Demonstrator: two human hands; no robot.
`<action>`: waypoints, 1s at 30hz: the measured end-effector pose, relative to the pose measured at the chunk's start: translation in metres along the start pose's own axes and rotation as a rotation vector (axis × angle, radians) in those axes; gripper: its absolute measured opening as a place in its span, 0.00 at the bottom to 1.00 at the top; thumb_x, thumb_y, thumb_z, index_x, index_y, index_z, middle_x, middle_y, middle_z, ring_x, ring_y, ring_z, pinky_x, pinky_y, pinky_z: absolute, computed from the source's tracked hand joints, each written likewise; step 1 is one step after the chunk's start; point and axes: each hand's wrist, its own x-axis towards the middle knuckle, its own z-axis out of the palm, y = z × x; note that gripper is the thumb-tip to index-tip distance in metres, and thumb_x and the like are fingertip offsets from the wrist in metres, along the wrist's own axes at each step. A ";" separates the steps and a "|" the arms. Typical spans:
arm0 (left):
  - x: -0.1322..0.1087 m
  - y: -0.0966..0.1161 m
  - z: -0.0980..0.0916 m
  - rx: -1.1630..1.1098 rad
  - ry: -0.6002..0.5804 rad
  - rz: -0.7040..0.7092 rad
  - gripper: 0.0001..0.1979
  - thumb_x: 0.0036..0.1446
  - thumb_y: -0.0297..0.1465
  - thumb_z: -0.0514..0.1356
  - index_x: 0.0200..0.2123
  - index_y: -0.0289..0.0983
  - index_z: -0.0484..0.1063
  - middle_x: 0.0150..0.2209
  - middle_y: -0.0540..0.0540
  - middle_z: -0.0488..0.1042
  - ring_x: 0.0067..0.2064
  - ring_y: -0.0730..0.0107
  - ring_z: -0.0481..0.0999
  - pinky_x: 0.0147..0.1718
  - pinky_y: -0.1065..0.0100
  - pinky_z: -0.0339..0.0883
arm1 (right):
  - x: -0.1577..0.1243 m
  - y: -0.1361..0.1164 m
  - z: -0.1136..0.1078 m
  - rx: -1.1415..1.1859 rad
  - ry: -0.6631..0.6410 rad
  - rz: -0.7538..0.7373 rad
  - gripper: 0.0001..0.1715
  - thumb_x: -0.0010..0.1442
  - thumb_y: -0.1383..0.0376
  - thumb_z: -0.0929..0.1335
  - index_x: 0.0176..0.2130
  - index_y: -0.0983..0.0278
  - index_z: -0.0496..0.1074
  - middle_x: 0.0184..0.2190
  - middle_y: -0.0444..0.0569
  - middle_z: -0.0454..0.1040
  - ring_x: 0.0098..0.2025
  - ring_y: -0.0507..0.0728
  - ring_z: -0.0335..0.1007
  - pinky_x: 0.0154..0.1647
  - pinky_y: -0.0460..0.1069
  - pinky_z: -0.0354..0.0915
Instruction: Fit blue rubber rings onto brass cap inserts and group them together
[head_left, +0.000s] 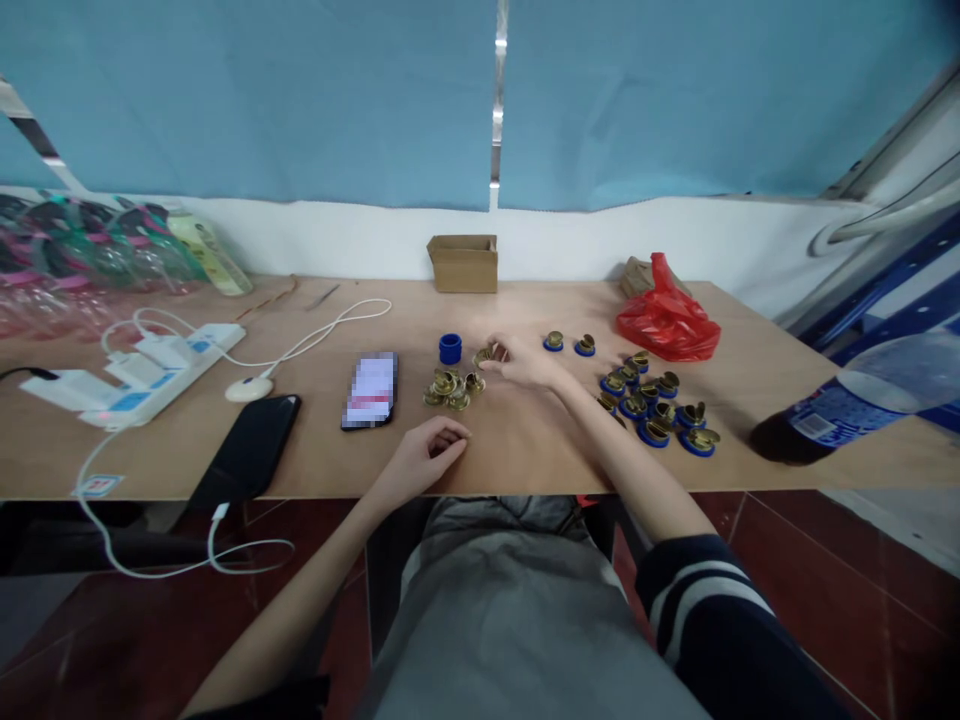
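My right hand (523, 363) reaches over the table with its fingertips closed on a small brass-coloured piece with a tilted round lid (482, 355). Just below and left of it lies a small pile of similar brass-coloured pieces (445, 386). A short stack of blue rings (450, 348) stands behind that pile. Near the table's front edge rests my left hand (426, 455), its fingers curled in towards the thumb and nothing visible in them. To the right, several brass pieces seated in blue rings (634, 403) are grouped, their round lids tilted; two more such pieces (553, 341) sit farther back.
A lit phone (370, 390), a dark phone (247, 450) and a power strip (161, 375) with white cables lie left. A cardboard box (463, 265) stands against the wall. To the right are a red plastic bag (667, 318) and a large tilted drink bottle (821, 415). Clear bottles (82, 260) fill the far left.
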 end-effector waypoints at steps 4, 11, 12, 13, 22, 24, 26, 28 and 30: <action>0.000 0.001 -0.001 -0.004 -0.008 -0.008 0.10 0.61 0.36 0.61 0.39 0.36 0.77 0.34 0.46 0.79 0.36 0.67 0.79 0.36 0.66 0.75 | 0.016 0.004 0.013 0.022 -0.038 0.006 0.08 0.66 0.63 0.69 0.37 0.66 0.70 0.30 0.45 0.71 0.31 0.52 0.65 0.33 0.47 0.61; 0.000 0.001 0.000 -0.019 -0.007 -0.012 0.09 0.61 0.35 0.61 0.39 0.36 0.77 0.35 0.45 0.80 0.37 0.67 0.80 0.37 0.66 0.75 | 0.019 0.002 0.021 0.032 -0.122 -0.021 0.09 0.66 0.62 0.69 0.37 0.67 0.71 0.29 0.44 0.72 0.31 0.51 0.65 0.33 0.46 0.61; 0.000 0.001 0.000 -0.022 -0.007 -0.012 0.09 0.61 0.35 0.61 0.39 0.36 0.77 0.35 0.45 0.80 0.37 0.67 0.80 0.38 0.65 0.75 | 0.020 0.002 0.022 0.027 -0.127 -0.023 0.09 0.65 0.62 0.70 0.38 0.67 0.71 0.30 0.44 0.72 0.32 0.51 0.66 0.33 0.46 0.61; 0.000 0.001 0.000 -0.022 -0.007 -0.013 0.09 0.61 0.35 0.61 0.39 0.36 0.77 0.35 0.45 0.80 0.37 0.67 0.80 0.38 0.65 0.75 | 0.020 0.002 0.023 0.020 -0.129 -0.025 0.09 0.65 0.63 0.70 0.39 0.67 0.72 0.31 0.45 0.73 0.32 0.51 0.66 0.33 0.46 0.62; 0.001 -0.002 0.000 -0.021 -0.013 -0.015 0.10 0.61 0.36 0.61 0.39 0.37 0.77 0.35 0.46 0.80 0.37 0.66 0.79 0.37 0.66 0.74 | 0.021 -0.008 0.021 -0.100 -0.142 -0.042 0.10 0.62 0.63 0.72 0.42 0.67 0.74 0.33 0.47 0.77 0.34 0.54 0.71 0.36 0.47 0.62; 0.001 -0.003 0.000 -0.027 -0.014 -0.014 0.09 0.61 0.36 0.61 0.39 0.37 0.77 0.35 0.46 0.80 0.37 0.66 0.79 0.37 0.66 0.74 | 0.021 -0.012 0.019 -0.128 -0.151 -0.047 0.10 0.62 0.63 0.73 0.42 0.67 0.75 0.34 0.48 0.78 0.34 0.54 0.71 0.36 0.47 0.62; 0.001 -0.003 0.000 -0.033 -0.015 -0.014 0.09 0.61 0.36 0.61 0.39 0.37 0.77 0.35 0.45 0.80 0.37 0.66 0.79 0.37 0.66 0.74 | 0.021 -0.016 0.017 -0.157 -0.162 -0.051 0.10 0.62 0.64 0.73 0.42 0.67 0.75 0.34 0.48 0.78 0.34 0.53 0.71 0.35 0.46 0.61; 0.001 -0.004 0.000 -0.035 -0.014 -0.016 0.09 0.61 0.36 0.61 0.39 0.37 0.77 0.36 0.45 0.80 0.38 0.66 0.79 0.38 0.65 0.74 | 0.022 -0.020 0.016 -0.186 -0.178 -0.057 0.08 0.61 0.65 0.73 0.41 0.67 0.76 0.33 0.48 0.78 0.33 0.53 0.70 0.33 0.46 0.60; 0.001 -0.004 0.000 -0.035 -0.016 -0.019 0.10 0.61 0.36 0.61 0.39 0.37 0.77 0.36 0.45 0.80 0.38 0.66 0.79 0.39 0.65 0.74 | 0.022 -0.023 0.014 -0.213 -0.197 -0.065 0.07 0.61 0.65 0.73 0.39 0.67 0.77 0.32 0.48 0.78 0.31 0.53 0.69 0.32 0.46 0.58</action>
